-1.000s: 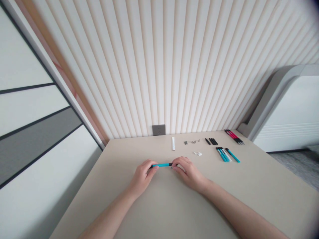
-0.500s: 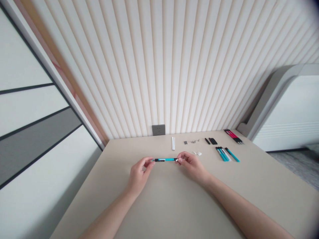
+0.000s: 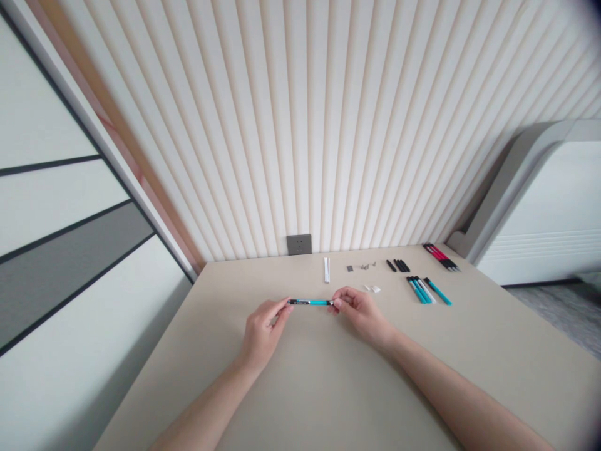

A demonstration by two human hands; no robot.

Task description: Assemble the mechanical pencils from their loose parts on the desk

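Pen (image 3: 312,302), black and teal, lies crosswise between your two hands, seemingly just above the bench (image 3: 300,388) and nearer to you than the white rods (image 3: 325,270). Your left grip (image 3: 261,327) has thumb and fingertips drawn together on its left end, beside the black stretch with pale lettering; your right grip (image 3: 360,315) pinches the black right end. Neither leaves a visible gap around what it holds, but how hard you squeeze cannot be told.

Expect it to feel very light, so fingertips alone should carry it. The body looks like stiff plastic that will not give under a moderate pinch, though sideways bending at a joint could strain it. The teal section looks smooth and slim, so it may roll or slide if your fingers are dry or loose. Treat the end in your right grip as the delicate part: something small and shiny shows there, too small to make out, and your fingers hide some of it. For a steady hold, take the black body on the left, with thumb opposite fingers, and keep your right touch light and in line with the barrel, without levering against it.
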